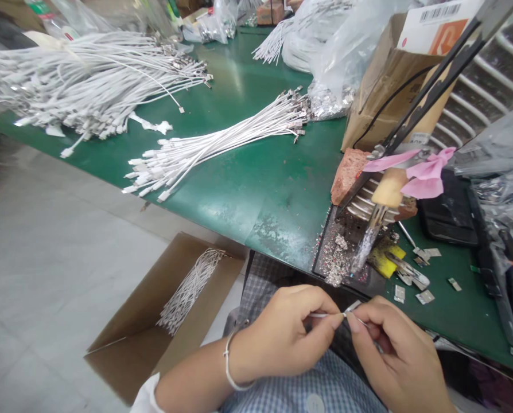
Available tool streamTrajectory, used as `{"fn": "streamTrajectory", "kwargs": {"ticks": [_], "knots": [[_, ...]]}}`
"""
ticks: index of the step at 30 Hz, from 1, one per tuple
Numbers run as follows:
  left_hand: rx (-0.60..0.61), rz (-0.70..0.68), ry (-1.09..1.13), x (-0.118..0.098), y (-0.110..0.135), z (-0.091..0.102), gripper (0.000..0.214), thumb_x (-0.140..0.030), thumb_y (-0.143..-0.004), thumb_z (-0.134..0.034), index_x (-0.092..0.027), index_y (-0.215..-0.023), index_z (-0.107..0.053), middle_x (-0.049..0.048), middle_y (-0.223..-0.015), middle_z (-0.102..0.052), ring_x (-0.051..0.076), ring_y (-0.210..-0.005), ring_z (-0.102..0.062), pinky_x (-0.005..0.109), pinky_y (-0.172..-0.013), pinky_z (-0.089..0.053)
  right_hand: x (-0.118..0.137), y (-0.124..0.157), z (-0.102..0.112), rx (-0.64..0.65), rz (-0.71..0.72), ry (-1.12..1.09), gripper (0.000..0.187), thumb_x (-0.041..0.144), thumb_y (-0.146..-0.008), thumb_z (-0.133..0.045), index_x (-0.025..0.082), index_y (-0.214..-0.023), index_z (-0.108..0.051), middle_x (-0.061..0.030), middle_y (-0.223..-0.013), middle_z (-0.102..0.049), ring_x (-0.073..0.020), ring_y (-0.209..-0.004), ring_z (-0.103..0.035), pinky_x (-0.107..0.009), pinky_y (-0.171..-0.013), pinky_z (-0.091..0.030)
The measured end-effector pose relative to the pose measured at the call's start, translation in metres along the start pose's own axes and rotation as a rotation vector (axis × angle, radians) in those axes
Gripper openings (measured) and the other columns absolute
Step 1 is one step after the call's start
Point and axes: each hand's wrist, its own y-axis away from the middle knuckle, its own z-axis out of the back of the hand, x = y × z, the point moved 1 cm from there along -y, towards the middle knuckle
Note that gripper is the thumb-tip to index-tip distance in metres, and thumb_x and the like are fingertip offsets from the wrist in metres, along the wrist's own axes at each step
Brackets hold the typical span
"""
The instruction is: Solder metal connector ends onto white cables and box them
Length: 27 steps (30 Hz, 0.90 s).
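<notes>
Green table [248,189]: white cable bundles [222,140], brick [348,172].

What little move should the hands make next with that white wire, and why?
Probably push the metal piece onto the end of the white cable: the left hand pinches the cable, and the right hand holds the piece right at its tip.

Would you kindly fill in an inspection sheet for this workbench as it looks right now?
Surface: green table top, worn patch and metal scraps near the front edge.
Job's things: thin white cable with metal tip, held at the table's near edge.
Clutter: small metal shells, yellow sponge, red brick, wooden-handled soldering iron.
Grippers: left hand and right hand both pinch the cable.
Cables: white cable bundles on the table; more in the open cardboard box.
Surroundings: grey tiled floor, clear plastic bags.
</notes>
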Motion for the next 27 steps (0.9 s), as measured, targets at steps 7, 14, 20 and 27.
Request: {"fn": "streamTrajectory", "kwargs": {"ticks": [7, 14, 20, 27], "knots": [[0.016, 0.003, 0.036, 0.0, -0.001, 0.0, 0.011, -0.015, -0.092, -0.061, -0.011, -0.083, -0.066, -0.0022, -0.064, -0.057, 0.006, -0.057, -0.046, 0.017, -0.055, -0.035, 0.0, -0.002, 0.002, 0.021, 0.057, -0.016, 0.016, 0.015, -0.099, -0.052, 0.021, -0.084, -0.053, 0.005, -0.063, -0.05, -0.0074, -0.052, -0.05, -0.017, -0.05, -0.04], [0.101, 0.063, 0.129, 0.003, 0.0, 0.002, 0.018, -0.022, -0.095, -0.059, -0.011, -0.085, -0.067, -0.0026, -0.062, -0.054, 0.006, -0.054, -0.043, 0.017, -0.052, -0.034, -0.001, -0.001, 0.003, 0.024, 0.143, -0.022, 0.015, 0.011, -0.096, -0.051, 0.021, -0.084, -0.053, 0.0042, -0.062, -0.05, -0.0081, -0.053, -0.051, -0.018, -0.05, -0.04], [0.175, 0.233, 0.248, 0.003, 0.001, 0.003, 0.021, -0.027, -0.094, -0.059, -0.011, -0.082, -0.066, -0.0035, -0.062, -0.051, 0.005, -0.053, -0.04, 0.016, -0.049, -0.032, 0.001, -0.004, 0.0, 0.012, 0.215, 0.036, 0.017, 0.011, -0.095, -0.05, 0.021, -0.082, -0.052, 0.0039, -0.058, -0.051, -0.0097, -0.049, -0.05, -0.02, -0.045, -0.039], [0.203, 0.379, 0.318, 0.011, 0.005, 0.008, 0.022, -0.031, -0.092, -0.062, -0.012, -0.082, -0.066, -0.0044, -0.063, -0.049, 0.006, -0.056, -0.038, 0.018, -0.051, -0.031, -0.006, 0.009, 0.015, 0.016, 0.118, -0.098, 0.008, 0.017, -0.099, -0.055, 0.024, -0.096, -0.06, 0.0015, -0.067, -0.063, -0.0132, -0.06, -0.063, -0.025, -0.059, -0.053]]}}
